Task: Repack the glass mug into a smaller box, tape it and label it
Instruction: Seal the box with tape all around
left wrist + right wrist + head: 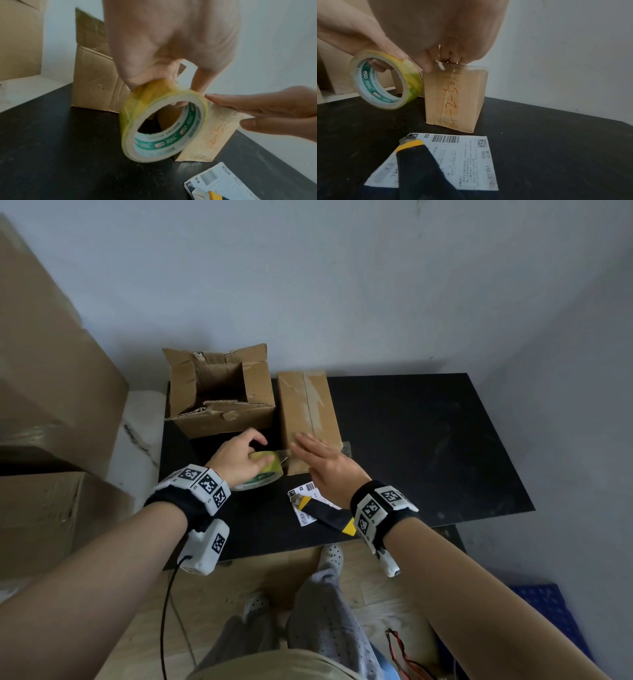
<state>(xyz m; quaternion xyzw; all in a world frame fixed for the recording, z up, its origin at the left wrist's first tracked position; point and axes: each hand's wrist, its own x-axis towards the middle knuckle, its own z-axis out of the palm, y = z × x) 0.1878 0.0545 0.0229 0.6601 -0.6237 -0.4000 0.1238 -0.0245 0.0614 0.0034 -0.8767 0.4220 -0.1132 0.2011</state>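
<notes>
Gripped in the left hand (236, 455), the tape roll (265, 470) is being held just beside the closed smaller box (308, 419), whose near top edge is being pressed by the flat, straight-fingered right hand (325, 465). The mug is judged to be inside, unseen. Taping is being finished; the label (453, 152), lying under a utility knife (419, 162), is not yet being applied.

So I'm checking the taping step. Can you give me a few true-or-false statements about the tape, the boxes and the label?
1. The left hand grips the tape roll. True.
2. The small box stands open. False: it is closed, and the right hand lies flat on it.
3. The label is stuck on the small box. False: it lies on the table.
4. A knife rests on the label. True.
5. The big box is open. True.
</notes>
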